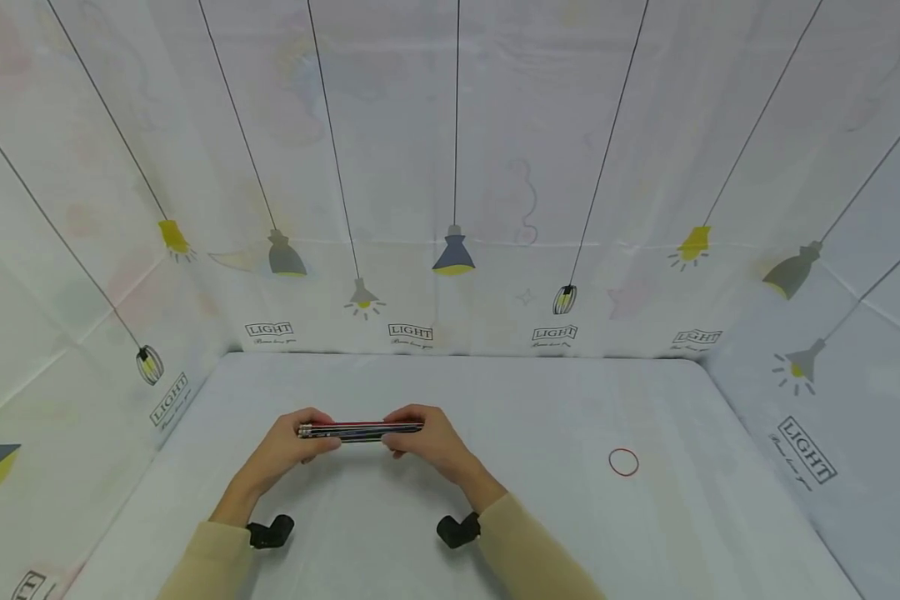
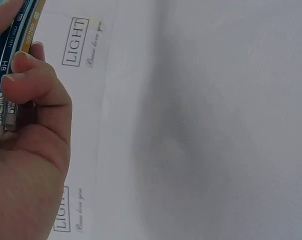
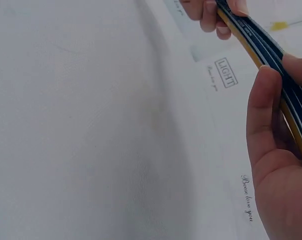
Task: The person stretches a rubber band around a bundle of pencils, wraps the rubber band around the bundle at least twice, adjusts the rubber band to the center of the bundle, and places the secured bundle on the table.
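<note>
Both hands hold a bundle of pencils [image 1: 362,432] level above the white table. My left hand [image 1: 291,440] grips the end with the metal ferrules and erasers, thumb in front and fingers behind. In the left wrist view the pencils [image 2: 12,45] show dark blue and yellow sides with "HB" lettering. My right hand [image 1: 431,442] grips the other end between thumb and fingers. Along the bundle in the right wrist view, the pencils [image 3: 271,57] lie side by side, and both hands show on them. The pencil tips are hidden by the right hand.
A thin red rubber band [image 1: 623,462] lies on the table [image 1: 540,533], right of the hands. Behind and at the sides hangs a white cloth [image 1: 495,125] printed with lamps. Each wrist carries a small black camera [image 1: 272,532].
</note>
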The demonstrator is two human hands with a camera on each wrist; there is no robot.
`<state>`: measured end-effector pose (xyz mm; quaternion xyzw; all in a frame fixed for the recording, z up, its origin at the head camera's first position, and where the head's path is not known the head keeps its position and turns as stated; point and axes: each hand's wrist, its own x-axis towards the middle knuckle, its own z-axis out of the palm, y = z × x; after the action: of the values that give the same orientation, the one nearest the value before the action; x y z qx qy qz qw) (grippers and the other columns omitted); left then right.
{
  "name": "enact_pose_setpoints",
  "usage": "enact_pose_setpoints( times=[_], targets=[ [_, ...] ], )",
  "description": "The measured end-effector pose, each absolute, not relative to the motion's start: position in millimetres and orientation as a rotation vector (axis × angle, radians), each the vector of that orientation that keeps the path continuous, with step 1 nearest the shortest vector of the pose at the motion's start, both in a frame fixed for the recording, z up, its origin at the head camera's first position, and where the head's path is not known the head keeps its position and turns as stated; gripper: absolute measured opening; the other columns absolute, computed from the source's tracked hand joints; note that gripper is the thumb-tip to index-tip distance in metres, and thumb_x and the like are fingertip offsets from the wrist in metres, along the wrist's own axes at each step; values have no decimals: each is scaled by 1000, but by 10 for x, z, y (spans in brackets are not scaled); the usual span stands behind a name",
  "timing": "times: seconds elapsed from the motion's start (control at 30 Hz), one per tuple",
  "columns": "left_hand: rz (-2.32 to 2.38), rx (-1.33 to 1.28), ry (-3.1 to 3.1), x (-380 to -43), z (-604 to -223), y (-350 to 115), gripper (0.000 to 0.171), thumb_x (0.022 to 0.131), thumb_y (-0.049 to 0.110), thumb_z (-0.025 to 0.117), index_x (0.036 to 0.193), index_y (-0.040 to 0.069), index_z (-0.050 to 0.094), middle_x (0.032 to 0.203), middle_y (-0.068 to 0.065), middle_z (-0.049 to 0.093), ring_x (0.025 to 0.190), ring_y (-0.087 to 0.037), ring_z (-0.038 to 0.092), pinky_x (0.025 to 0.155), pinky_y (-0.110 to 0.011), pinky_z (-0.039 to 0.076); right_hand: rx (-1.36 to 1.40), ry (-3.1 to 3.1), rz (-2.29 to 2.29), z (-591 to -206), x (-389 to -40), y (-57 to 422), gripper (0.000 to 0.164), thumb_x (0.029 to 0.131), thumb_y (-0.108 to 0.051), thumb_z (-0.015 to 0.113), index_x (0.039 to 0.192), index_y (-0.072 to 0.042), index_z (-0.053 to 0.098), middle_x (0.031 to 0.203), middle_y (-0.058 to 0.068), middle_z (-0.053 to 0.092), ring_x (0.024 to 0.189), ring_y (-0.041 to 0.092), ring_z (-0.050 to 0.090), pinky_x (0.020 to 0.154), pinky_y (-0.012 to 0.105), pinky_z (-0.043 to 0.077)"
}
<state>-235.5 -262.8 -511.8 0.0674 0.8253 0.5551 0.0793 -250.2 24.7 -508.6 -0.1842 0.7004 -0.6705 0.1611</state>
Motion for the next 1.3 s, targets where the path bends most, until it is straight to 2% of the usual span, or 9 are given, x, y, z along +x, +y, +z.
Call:
enact_pose_setpoints(
  times=[0.13,0.27,0.4,0.53,0.67,0.8,0.9,1.07,1.3],
  targets=[
    [1740,220,2441,-2350,-5116,-2584,39,82,26,87,111,9,68,91,-10,61,65,-18,51,58,-32,43,-516,2008,-1951,-5065,-2465,268,41,90,-18,79,123,1,67,100,20,71,77,21,71,79,30,57],
    [1789,248,2400,-2342,-5111,-2509,38,84,22,86,112,7,67,97,-12,61,67,-18,52,59,-32,44,-489,2000,-1992,-5050,-2434,278,40,91,-18,78,123,3,66,99,27,69,79,25,70,76,30,57],
    [1824,241,2372,-2329,-5088,-2431,36,85,22,84,112,7,67,90,-11,60,64,-18,50,58,-32,42,-431,1933,-2054,-5049,-2421,287,36,95,-20,74,122,4,65,108,35,65,79,24,68,74,30,59],
    [1862,224,2367,-2330,-5080,-2374,34,86,26,84,109,7,68,76,-9,57,60,-17,47,55,-32,40,-385,1888,-2110,-5032,-2412,310,32,97,-21,72,119,1,67,112,33,65,79,19,69,76,32,60],
    [1902,238,2367,-2326,-5079,-2346,34,87,27,83,109,6,68,70,-8,53,57,-16,45,53,-31,38,-396,1857,-2145,-5007,-2398,351,28,94,-13,74,117,2,68,110,31,66,78,19,72,79,35,60],
    [1928,259,2357,-2318,-5077,-2346,33,88,25,83,110,5,68,71,-9,52,56,-15,44,53,-28,37,-411,1807,-2171,-4999,-2394,394,29,93,-7,74,118,6,67,111,35,64,79,20,73,81,36,59],
    [1936,293,2343,-2318,-5067,-2340,33,87,22,83,110,4,69,78,-11,54,57,-14,44,53,-26,37,-407,1772,-2198,-4995,-2395,413,31,96,-13,71,118,9,65,113,36,62,79,20,73,82,36,59],
    [1931,333,2330,-2320,-5051,-2304,32,87,22,82,109,4,69,85,-11,55,57,-14,44,54,-26,38,-402,1775,-2207,-4995,-2401,415,42,100,-20,68,121,15,60,109,29,64,78,19,71,78,33,60],
    [2002,313,2313,-2319,-5062,-2265,27,93,24,77,107,3,68,73,-10,52,58,-14,45,54,-25,37,-425,1765,-2212,-4975,-2386,413,28,98,-6,64,119,12,62,110,25,65,81,24,67,74,30,58]
  ],
)
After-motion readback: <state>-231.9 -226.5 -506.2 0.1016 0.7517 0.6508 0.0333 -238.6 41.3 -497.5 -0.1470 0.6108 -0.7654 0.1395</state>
